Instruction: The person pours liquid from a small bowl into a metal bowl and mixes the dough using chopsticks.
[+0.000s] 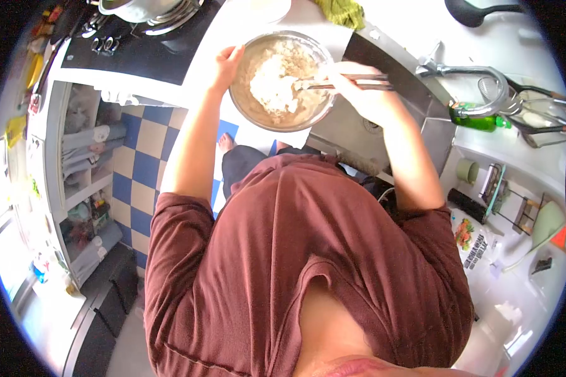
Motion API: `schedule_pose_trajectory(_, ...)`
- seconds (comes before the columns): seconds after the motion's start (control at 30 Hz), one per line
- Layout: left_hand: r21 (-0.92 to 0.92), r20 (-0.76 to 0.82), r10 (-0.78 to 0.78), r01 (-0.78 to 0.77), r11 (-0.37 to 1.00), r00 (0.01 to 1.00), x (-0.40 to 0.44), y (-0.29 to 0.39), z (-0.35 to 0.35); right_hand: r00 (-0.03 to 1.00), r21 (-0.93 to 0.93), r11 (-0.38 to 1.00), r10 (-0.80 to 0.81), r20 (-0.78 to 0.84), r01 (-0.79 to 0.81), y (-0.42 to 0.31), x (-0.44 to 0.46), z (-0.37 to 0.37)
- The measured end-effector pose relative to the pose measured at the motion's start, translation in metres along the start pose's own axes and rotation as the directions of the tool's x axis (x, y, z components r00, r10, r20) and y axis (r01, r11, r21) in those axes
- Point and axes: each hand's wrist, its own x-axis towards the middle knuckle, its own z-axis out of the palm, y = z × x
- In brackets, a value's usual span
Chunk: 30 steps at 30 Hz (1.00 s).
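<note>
1. cooktop [138, 60] spreads across the left side, black glass, with a metal pot [138, 9] up at its far edge.
2. over to the right, the steel sink [346, 122] opens beside the white counter, a curved faucet [500, 81] reaching in from the right.
3. and centre stage, the metal bowl [248, 115], round-rimmed, mouth facing up, placed in front of the person between cooktop and sink.
4. inside it, a pale, lumpy mixture [273, 81], piled whitest around the middle.
5. now the chopsticks [377, 78]: long axis running sideways, tips pointing left into the mixture, dark butt ends sticking out right, past the bowl's rim.
6. right hand [361, 97] has them, fingers closed round both sticks just over the bowl's right edge.
7. left hand [223, 66] grips the bowl's left rim, thumb laid up along it, other fingers curled in; their tips are hidden, so how tightly they clench, can't tell.
</note>
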Motion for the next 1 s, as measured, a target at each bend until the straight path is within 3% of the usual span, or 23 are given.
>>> schedule_pose_trajectory(0.13, -0.006, 0.041, -0.028, 0.028, 1.0, 0.999, -0.005, 0.014, -0.002, 0.99, -0.074, 0.994, 0.074, -0.124, -0.083, 0.006, 0.008, -0.023)
schedule_pose_trajectory(0.17, 0.0, 0.053, -0.032, 0.032, 0.999, 0.998, -0.007, 0.014, -0.002, 0.983, -0.094, 0.995, -0.037, -0.18, 0.02, 0.021, 0.019, -0.023)
schedule_pose_trajectory(0.27, 0.008, 0.043, -0.014, 0.014, 1.0, 0.999, -0.002, 0.003, -0.003, 0.961, -0.196, 0.978, 0.015, -0.276, -0.072, 0.059, 0.046, -0.006)
schedule_pose_trajectory(0.37, 0.075, 0.031, 0.022, -0.024, 0.997, 0.999, 0.003, -0.005, -0.004, 0.943, -0.022, 0.969, -0.246, -0.225, 0.248, 0.111, 0.056, 0.029)
schedule_pose_trajectory(0.4, 0.096, 0.027, 0.023, -0.025, 0.995, 0.999, 0.006, -0.008, -0.005, 0.94, -0.099, 0.957, -0.288, -0.181, 0.274, 0.128, 0.049, 0.035)
schedule_pose_trajectory(0.47, 0.138, 0.03, 0.019, -0.023, 0.99, 0.999, 0.008, -0.012, -0.005, 0.965, -0.25, 0.944, -0.244, -0.099, 0.213, 0.076, 0.026, 0.037)
schedule_pose_trajectory(0.57, 0.104, 0.05, 0.006, -0.011, 0.995, 0.999, 0.004, -0.004, -0.004, 0.988, -0.104, 0.986, 0.122, -0.094, -0.131, 0.018, 0.007, 0.015)
schedule_pose_trajectory(0.6, 0.081, 0.031, 0.032, -0.034, 0.996, 0.999, 0.004, -0.001, -0.003, 0.989, 0.093, 0.99, 0.113, -0.099, -0.104, 0.02, 0.009, 0.003)
schedule_pose_trajectory(0.7, 0.004, -0.03, 0.066, -0.066, 0.998, 0.997, -0.003, 0.002, 0.005, 0.952, 0.075, 0.991, 0.127, -0.278, -0.111, 0.0, 0.019, -0.008)
schedule_pose_trajectory(0.8, -0.05, -0.036, 0.057, -0.058, 0.997, 0.998, -0.005, 0.004, 0.008, 0.941, -0.127, 0.99, 0.014, -0.337, -0.06, 0.072, 0.041, 0.005)
schedule_pose_trajectory(0.83, -0.043, -0.015, 0.06, -0.06, 0.997, 0.998, -0.005, 0.003, 0.006, 0.919, -0.114, 0.991, 0.018, -0.394, -0.069, 0.079, 0.042, 0.022)
schedule_pose_trajectory(0.9, -0.034, 0.002, 0.07, -0.07, 0.997, 0.998, -0.003, 0.005, 0.005, 0.947, -0.239, 0.97, -0.115, -0.3, 0.042, 0.08, 0.032, 0.036)
schedule_pose_trajectory(0.93, -0.029, 0.0, 0.074, -0.074, 0.997, 0.997, -0.004, 0.006, 0.005, 0.968, -0.071, 0.987, 0.124, -0.216, -0.142, 0.067, 0.023, 0.039)
schedule_pose_trajectory(1.0, -0.025, 0.013, 0.069, -0.069, 0.997, 0.998, -0.006, 0.004, 0.006, 0.979, -0.009, 0.99, 0.135, -0.151, -0.138, 0.051, 0.01, 0.033)
